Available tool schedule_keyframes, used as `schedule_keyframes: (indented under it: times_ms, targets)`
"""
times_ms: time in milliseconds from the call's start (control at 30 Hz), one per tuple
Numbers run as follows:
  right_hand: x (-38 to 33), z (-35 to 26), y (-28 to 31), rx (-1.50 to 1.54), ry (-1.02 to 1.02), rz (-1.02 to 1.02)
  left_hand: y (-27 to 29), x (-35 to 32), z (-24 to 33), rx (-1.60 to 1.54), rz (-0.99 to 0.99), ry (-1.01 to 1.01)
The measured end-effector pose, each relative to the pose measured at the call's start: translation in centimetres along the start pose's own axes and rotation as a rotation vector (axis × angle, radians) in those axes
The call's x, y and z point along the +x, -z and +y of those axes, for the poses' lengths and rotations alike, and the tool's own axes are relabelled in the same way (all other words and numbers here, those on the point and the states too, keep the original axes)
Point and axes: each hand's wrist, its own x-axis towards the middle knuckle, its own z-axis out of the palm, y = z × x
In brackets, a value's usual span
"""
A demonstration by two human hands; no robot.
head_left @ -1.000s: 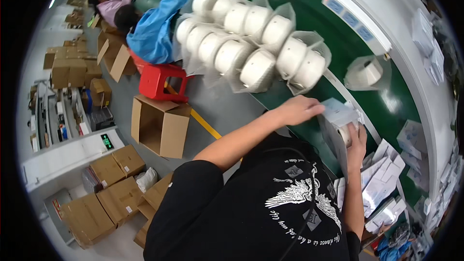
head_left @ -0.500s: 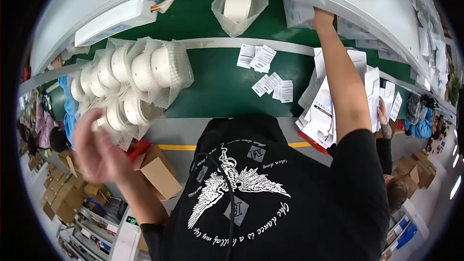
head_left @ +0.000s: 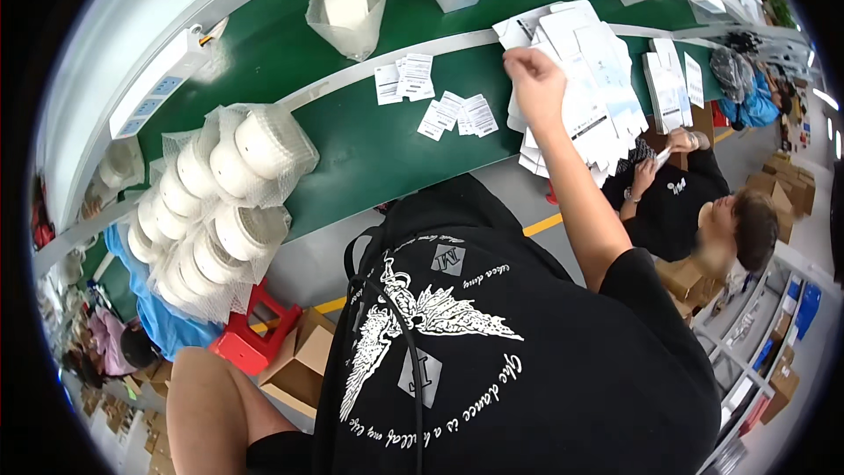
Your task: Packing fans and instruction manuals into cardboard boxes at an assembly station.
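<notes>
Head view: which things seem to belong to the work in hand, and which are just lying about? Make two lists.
Likely part of the work:
white cartons, at the right hand
paper slips on the green bench
wrapped cylinders

Apparently just lying about:
red stool
brown box beside it

The scene was viewed from the wearer's head by the left of two fisheye cameras, pointed steeply down. The black shirt (head_left: pixel 563 378) was seen from above and very near, filling the lower middle. The right hand (head_left: pixel 538 88) and the green table (head_left: pixel 378 149) were shown farther off, higher in the view. A wide field was covered, and distant cardboard boxes (head_left: pixel 782 195) were caught small and tilted near the right rim.
</notes>
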Motion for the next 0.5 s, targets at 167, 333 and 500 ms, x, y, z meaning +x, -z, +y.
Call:
schedule_keyframes:
  times_ms: [167, 333, 500]
  targets:
    - [-10.0, -7.3, 1.4, 0.560, -0.185, -0.302, -6.4, -5.1, -0.3, -0.565, -0.187, 0.367]
    - [-15.1, -19.9, 5.8, 0.917, 0.006, -0.623, -7.2, -3.9, 1.8, -0.742, 0.041, 0.198]
    - [-19.0, -27.0, 9.6, 1.156, 0.521, -1.098, -6.5, -2.2, 4.1, -0.825, 0.267, 0.082]
